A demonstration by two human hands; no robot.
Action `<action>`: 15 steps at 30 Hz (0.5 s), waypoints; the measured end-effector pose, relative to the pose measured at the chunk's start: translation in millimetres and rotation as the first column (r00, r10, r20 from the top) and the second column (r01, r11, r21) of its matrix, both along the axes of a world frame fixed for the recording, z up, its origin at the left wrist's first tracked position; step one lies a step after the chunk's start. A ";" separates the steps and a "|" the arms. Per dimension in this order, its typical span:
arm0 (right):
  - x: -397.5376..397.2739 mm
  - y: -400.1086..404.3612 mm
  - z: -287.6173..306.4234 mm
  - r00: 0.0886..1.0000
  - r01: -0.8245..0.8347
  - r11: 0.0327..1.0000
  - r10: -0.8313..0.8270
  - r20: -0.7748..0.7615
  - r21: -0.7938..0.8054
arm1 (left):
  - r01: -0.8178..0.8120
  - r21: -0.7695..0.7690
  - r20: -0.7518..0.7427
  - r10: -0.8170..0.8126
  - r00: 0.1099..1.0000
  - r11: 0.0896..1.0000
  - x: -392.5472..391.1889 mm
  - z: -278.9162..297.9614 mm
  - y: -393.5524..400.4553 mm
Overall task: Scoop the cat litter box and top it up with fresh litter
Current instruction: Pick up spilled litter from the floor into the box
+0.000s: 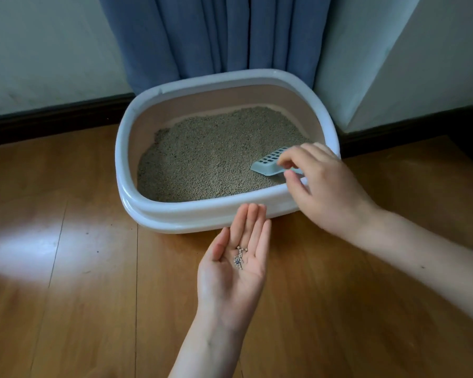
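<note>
A white-rimmed litter box [175, 211] with beige inner walls sits on the wooden floor, filled with grey-brown litter [216, 156]. A pale blue slotted scoop [268, 163] lies in the litter at the box's right side. My right hand [322, 186] reaches over the right rim, with thumb and forefinger curled on either side of the scoop's handle, pinching it. My left hand [235, 268] is held palm up in front of the box, fingers straight. A small pile of litter granules [239, 257] rests in its palm.
A blue curtain [216, 34] hangs right behind the box. White walls with a dark skirting board [52, 118] run along the back, and a wall corner [393, 64] juts out at the right. Wooden floor [79, 268] spreads in front and left.
</note>
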State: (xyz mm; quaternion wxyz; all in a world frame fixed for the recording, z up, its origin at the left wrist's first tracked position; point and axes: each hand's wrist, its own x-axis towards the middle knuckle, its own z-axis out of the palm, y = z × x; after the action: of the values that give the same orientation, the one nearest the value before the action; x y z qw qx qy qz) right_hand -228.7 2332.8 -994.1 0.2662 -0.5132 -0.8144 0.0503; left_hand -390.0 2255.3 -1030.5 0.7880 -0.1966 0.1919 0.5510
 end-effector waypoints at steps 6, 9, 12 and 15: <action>3.4 71.8 7.4 0.879 0.314 0.872 -0.116 0.463 -0.377 | -0.014 0.108 -0.074 0.022 0.997 0.994 -10.0 44.0 36.9; -6.9 84.5 1.0 0.805 0.378 0.795 -0.030 0.593 -0.473 | -0.033 0.114 -0.081 0.043 0.996 0.993 -24.6 51.1 54.7; -10.3 91.0 -5.1 0.800 0.384 0.762 0.006 0.600 -0.521 | -0.065 0.126 -0.083 0.076 0.994 0.990 -39.6 52.3 68.2; -9.8 91.4 -3.2 0.821 0.385 0.767 -0.030 0.570 -0.513 | -0.080 0.136 -0.094 0.093 0.991 0.988 -52.2 51.7 79.8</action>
State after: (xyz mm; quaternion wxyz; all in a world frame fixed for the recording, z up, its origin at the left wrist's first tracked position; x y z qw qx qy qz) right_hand -238.5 2424.1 -997.3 -0.1446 -0.6546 -0.7298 0.1343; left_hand -442.2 2335.1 -978.8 0.7640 -0.1244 0.1857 0.6053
